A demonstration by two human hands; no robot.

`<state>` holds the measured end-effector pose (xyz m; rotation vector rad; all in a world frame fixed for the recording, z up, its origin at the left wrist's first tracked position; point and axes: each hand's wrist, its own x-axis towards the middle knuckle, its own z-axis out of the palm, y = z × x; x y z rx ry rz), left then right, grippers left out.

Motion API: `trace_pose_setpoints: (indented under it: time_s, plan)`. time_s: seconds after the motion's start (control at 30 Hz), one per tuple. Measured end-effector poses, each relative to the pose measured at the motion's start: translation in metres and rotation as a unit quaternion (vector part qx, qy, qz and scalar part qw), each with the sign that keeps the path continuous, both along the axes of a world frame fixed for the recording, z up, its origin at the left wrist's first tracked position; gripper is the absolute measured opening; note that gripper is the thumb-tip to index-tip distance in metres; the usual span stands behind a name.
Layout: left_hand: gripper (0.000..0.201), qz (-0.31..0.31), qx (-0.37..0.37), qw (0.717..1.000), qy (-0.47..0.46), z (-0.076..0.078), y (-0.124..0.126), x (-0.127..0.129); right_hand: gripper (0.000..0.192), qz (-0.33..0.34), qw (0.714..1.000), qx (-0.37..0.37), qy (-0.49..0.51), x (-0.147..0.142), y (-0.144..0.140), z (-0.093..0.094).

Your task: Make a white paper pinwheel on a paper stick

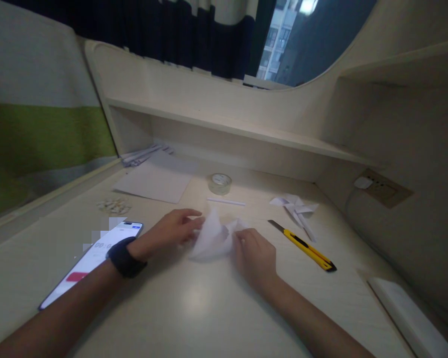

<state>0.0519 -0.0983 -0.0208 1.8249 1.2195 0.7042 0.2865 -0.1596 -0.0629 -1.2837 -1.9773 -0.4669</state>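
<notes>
Both hands are on the crumpled, folded white sheet of paper (214, 237), which sits on the pale cream desk (194, 308) right in the middle of the view. The left hand (169, 229), a black band at its wrist, comes in from the paper's left side, fingers curled and pinching its left edge. The right hand (254, 254) is closed on the paper's right edge, knuckles up, the fingertips tucked under the sheet and out of sight. The paper stands up in a loose peak between the two hands.

Left of the paper, past the left wrist, a smartphone with a lit white screen (93, 261) lies flat on the desk. Right of the paper lies a yellow and black utility knife (304, 246), its blade end pointing back toward the paper, well apart from the right hand. Beyond the knife sits a folded white paper pinwheel shape (296, 206). Behind the paper, a thin white paper strip (226, 201) lies flat, and just past it a roll of clear tape (220, 183). Further back to the left, a flat white sheet (155, 181) rests on the desk, with a small heap of pale scraps (114, 205) beside it.
</notes>
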Motion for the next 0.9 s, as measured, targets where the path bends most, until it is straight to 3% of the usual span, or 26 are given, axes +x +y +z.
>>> trace_pose_setpoints:
  time_s: [0.07,0.17,0.33,0.47,0.67,0.9]
  plan:
    - [0.052,-0.012,-0.033,0.999,0.002,-0.008,0.003,-0.003,0.01,-0.001,1.0,0.009,-0.01,0.0,-0.001,0.001]
    - [0.04,-0.059,0.007,0.998,0.036,-0.011,0.007,-0.009,0.009,0.013,1.0,0.008,0.001,-0.002,-0.003,0.004]
    - [0.026,-0.221,0.059,0.971,0.073,0.005,0.01,-0.024,0.009,0.025,0.994,-0.028,0.104,-0.001,-0.004,0.004]
    - [0.023,-0.28,0.054,0.956,0.07,0.01,0.011,-0.027,0.01,0.04,0.986,-0.062,0.147,0.002,-0.002,0.002]
    - [0.021,-0.273,0.108,0.952,0.089,0.002,0.013,-0.018,0.01,0.053,0.976,-0.082,0.193,0.002,0.0,0.003]
    - [0.023,-0.234,0.163,0.957,0.061,0.008,0.002,-0.008,0.011,0.073,0.979,-0.103,0.162,0.002,0.0,0.002]
